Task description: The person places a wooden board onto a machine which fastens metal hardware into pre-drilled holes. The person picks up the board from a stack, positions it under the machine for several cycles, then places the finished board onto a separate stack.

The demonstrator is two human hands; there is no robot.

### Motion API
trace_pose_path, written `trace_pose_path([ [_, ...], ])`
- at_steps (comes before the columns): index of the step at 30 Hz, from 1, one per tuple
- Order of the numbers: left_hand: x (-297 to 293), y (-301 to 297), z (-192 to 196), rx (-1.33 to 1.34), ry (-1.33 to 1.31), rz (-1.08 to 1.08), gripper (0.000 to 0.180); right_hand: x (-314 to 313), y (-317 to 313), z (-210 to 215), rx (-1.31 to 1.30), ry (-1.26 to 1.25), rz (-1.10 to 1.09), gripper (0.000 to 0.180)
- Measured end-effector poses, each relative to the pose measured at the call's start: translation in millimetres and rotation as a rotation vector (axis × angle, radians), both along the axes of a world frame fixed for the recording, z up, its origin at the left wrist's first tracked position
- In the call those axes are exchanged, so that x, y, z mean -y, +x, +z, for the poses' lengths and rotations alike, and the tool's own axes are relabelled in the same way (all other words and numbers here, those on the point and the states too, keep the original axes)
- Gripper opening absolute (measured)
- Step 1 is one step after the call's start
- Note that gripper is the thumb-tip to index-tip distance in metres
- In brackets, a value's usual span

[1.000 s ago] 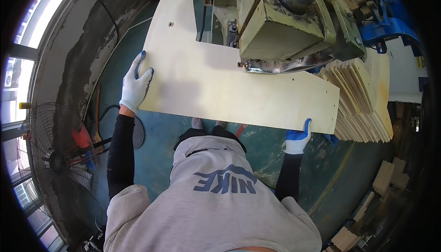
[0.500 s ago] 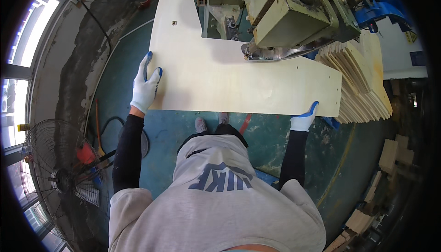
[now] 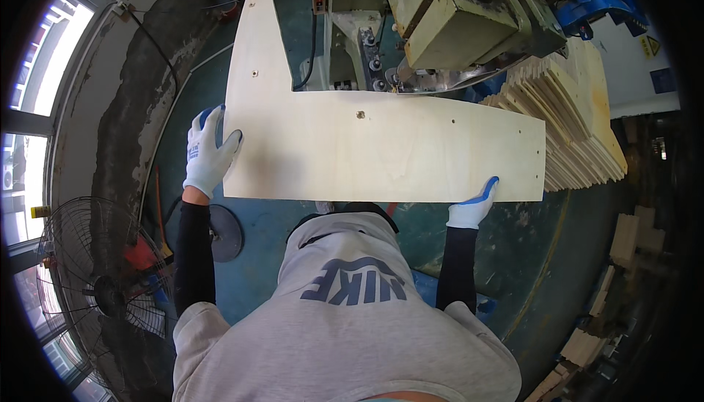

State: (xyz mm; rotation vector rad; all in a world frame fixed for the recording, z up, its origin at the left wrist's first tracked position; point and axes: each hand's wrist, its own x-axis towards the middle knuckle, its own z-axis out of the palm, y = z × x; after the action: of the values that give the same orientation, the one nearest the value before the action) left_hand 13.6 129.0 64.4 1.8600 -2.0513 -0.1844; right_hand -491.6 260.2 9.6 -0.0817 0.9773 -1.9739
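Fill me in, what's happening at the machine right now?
A person in white and blue gloves holds a flat L-shaped plywood panel level at the green machine. The left hand grips its left edge, the right hand its near edge toward the right. A stack of similar panels lies to the right.

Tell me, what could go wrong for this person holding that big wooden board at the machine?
The L-shaped plywood panel is wide and held only at its edges by the left hand and right hand, so it might tilt or slip. Its far edge sits right under the machine head, where a sudden shift could possibly spoil the panel. The stack of cut boards beside it could be knocked.
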Motion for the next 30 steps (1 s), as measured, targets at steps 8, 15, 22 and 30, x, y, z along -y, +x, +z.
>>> trace_pose_path([
  [8,54.0,-163.7,20.6,-0.34,-0.163,-0.548,0.038,14.2,-6.9,-2.7,-0.068,0.014,-0.07,0.065],
  [15,86.7,-239.4,-10.0,-0.216,0.025,-0.477,0.043,5.9,-3.1,-22.2,-0.033,0.007,-0.084,0.065],
  [22,82.2,-266.3,-31.8,-0.444,0.041,-0.328,0.031,12.8,-4.7,-10.4,0.014,-0.026,-0.082,0.064],
  [30,80.1,-229.9,-16.2,-0.482,-0.301,-0.384,0.014,24.9,-10.5,0.7,0.001,0.025,-0.132,0.063],
])
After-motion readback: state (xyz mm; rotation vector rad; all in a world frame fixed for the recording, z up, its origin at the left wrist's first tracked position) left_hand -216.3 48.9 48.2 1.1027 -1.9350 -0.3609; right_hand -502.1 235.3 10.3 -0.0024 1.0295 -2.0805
